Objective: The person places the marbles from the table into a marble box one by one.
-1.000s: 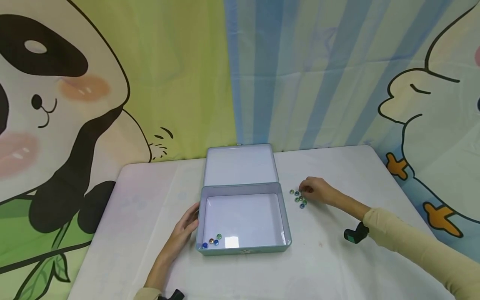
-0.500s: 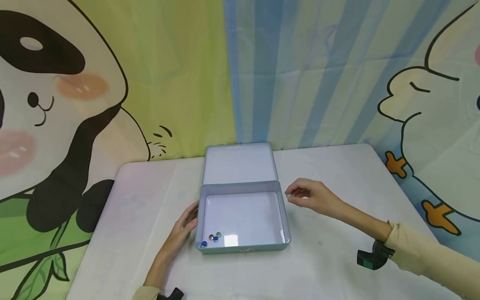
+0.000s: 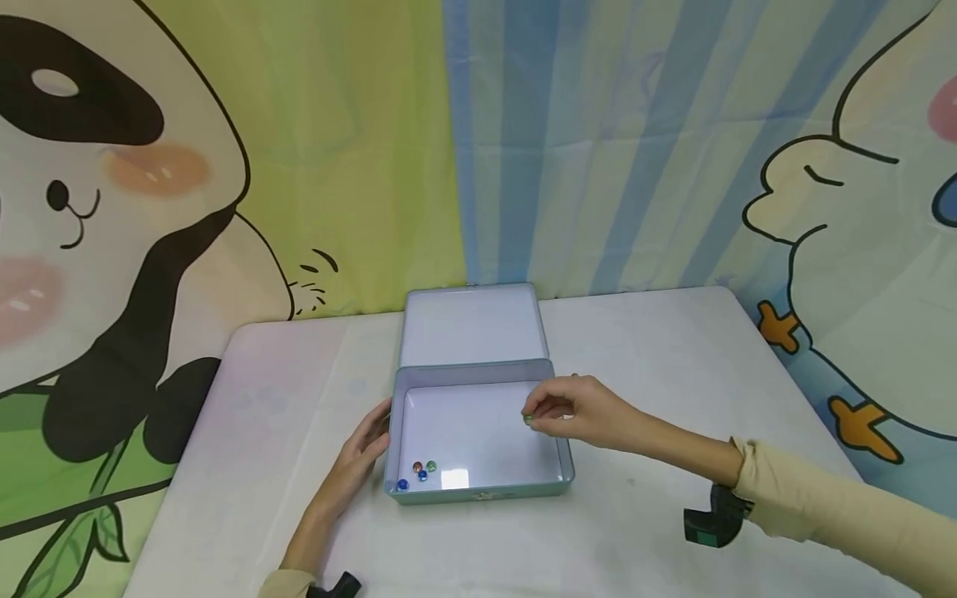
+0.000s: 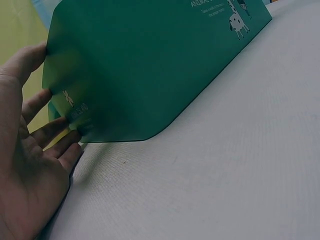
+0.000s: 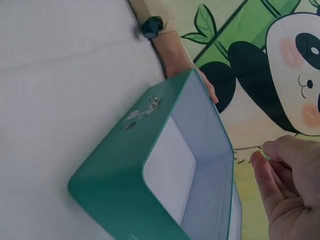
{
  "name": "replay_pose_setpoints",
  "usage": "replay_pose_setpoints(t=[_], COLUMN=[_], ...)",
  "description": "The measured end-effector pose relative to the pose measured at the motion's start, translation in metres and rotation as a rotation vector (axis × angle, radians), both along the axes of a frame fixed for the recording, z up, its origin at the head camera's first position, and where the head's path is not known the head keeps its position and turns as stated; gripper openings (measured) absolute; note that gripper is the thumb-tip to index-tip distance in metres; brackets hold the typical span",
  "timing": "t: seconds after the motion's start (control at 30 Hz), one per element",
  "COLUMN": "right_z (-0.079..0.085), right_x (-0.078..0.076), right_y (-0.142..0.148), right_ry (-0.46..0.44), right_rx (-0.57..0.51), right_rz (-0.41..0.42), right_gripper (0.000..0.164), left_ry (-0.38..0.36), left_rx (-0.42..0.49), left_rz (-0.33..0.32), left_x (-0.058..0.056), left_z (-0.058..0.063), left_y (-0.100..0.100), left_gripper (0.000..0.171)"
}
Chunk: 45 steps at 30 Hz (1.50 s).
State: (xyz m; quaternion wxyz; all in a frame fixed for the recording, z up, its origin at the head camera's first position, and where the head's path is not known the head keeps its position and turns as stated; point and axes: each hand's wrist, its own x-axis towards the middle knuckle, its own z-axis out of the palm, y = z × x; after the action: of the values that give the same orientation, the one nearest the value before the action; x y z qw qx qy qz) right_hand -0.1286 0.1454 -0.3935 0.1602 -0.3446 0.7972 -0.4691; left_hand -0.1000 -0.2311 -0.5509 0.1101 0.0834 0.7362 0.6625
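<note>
A green tin box [image 3: 516,493] with a pale inside lies on the table, its lid [image 3: 473,325] folded back. Several marbles sit in its near left corner, among them a green one [image 3: 431,466] and an orange one [image 3: 417,467]. My left hand [image 3: 350,465] rests against the box's left side; the left wrist view shows its fairly straight fingertips [image 4: 57,123] touching the green wall. Over the box's right part, my right hand [image 3: 586,411] pinches a green marble [image 3: 527,419] between thumb and fingers. That hand hides most of the table just right of the box.
A white cloth [image 3: 650,515] covers the table. Printed curtains [image 3: 359,166] with a panda and stripes stand behind and at both sides. A black wrist camera [image 3: 714,519] is strapped below my right sleeve.
My right hand has picked up a green marble from the group on the table and carried it left over the box. My left hand has stayed at the box's side.
</note>
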Motion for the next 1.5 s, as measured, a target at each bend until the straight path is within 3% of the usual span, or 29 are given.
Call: replay_pose_setpoints(t=[0.23, 0.47, 0.67, 0.83, 1.03, 1.2, 1.5], right_z=[-0.009, -0.027, -0.045, -0.055, -0.060, -0.071, -0.081], right_x=[-0.029, -0.070, -0.090, -0.091, -0.079, -0.074, -0.074], right_y=[-0.035, -0.058, -0.066, -0.082, -0.103, -0.114, -0.124], right_ry=[0.048, 0.173, 0.151, 0.127, 0.138, 0.154, 0.215], right_rx=[0.029, 0.136, 0.218, 0.264, 0.404, 0.478, 0.567], right_rz=[0.039, 0.074, 0.036, 0.118, 0.281, 0.363, 0.394], right_gripper=[0.012, 0.008, 0.004, 0.004, 0.004, 0.006, 0.008], left_ry=[-0.005, -0.011, -0.018, -0.013, -0.012, -0.025, -0.013], left_rx=[0.002, 0.018, 0.000, -0.004, -0.008, -0.001, 0.006], left_rz=[0.006, 0.010, 0.005, 0.018, 0.010, 0.022, 0.018], left_x=[0.001, 0.001, -0.001, 0.000, 0.000, 0.001, 0.001], left_z=[0.000, 0.001, 0.001, 0.003, 0.003, 0.002, 0.001], left_y=[0.000, -0.003, -0.003, -0.004, -0.002, 0.000, -0.001], left_gripper=[0.055, 0.055, 0.056, 0.055, 0.055, 0.055, 0.055])
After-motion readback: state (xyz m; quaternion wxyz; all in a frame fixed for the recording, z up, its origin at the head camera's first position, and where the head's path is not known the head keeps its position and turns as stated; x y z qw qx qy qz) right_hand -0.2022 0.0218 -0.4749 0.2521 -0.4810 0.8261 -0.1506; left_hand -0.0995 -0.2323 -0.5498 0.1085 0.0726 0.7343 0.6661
